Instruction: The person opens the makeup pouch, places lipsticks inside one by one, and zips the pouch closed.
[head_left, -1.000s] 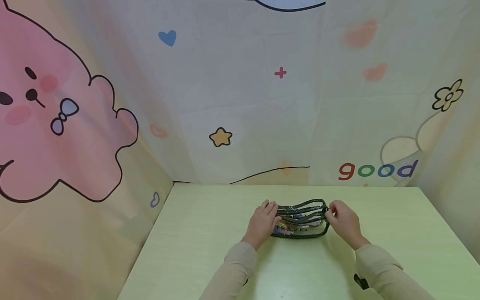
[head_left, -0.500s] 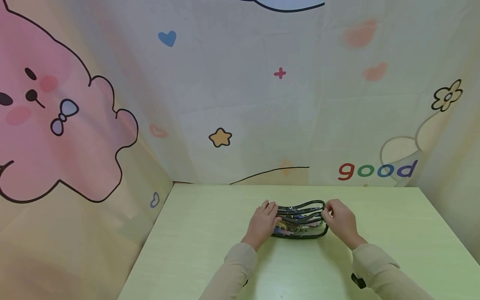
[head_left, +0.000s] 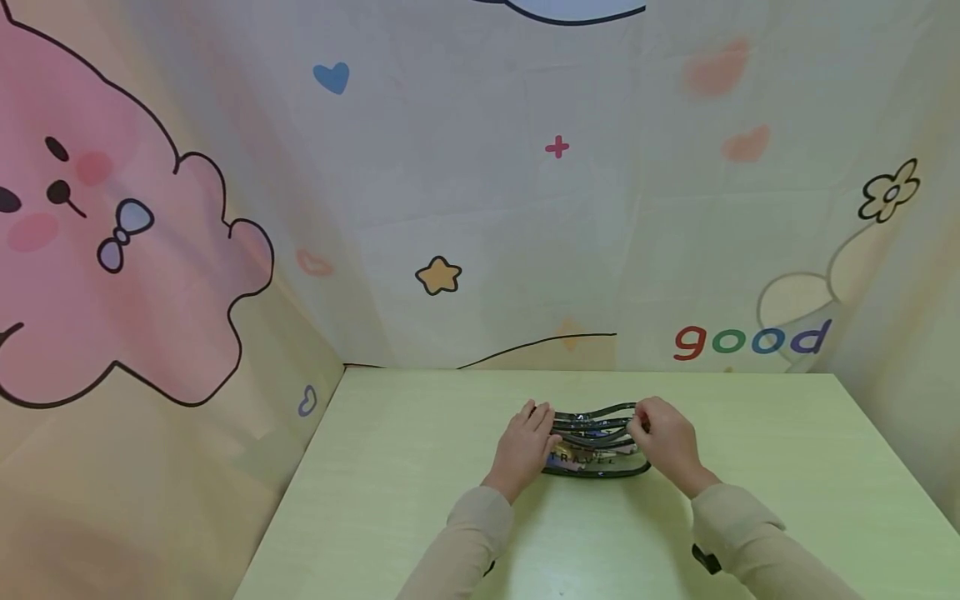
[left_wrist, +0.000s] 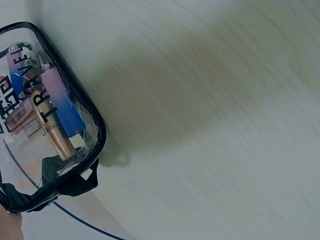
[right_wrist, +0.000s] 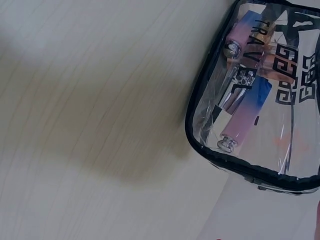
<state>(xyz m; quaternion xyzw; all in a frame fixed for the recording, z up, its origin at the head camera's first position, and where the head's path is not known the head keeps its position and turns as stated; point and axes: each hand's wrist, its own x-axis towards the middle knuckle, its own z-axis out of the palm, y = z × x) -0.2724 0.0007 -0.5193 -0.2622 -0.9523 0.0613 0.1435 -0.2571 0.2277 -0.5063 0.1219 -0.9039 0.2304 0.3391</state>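
On the table stands a see-through travel pouch with black piping and the word TRAVEL on its front. My left hand grips its left end, thumb on the near side. At the upper right edge, the fingertips of my right hand pinch the zip; the pull is hidden by them. Through the plastic in the left wrist view show a pink-and-blue tube and a gold tube. The right wrist view shows the pouch's piping and another pink-and-blue tube. Both hands are almost out of their wrist views.
A pale wood-grain table lies under the pouch. Behind it hangs a printed cloth backdrop, and a cloth side wall with a pink cartoon animal borders the left.
My right hand has slid left along the pouch's upper edge, away from its right end. The left hand and the pouch stay almost where they were.
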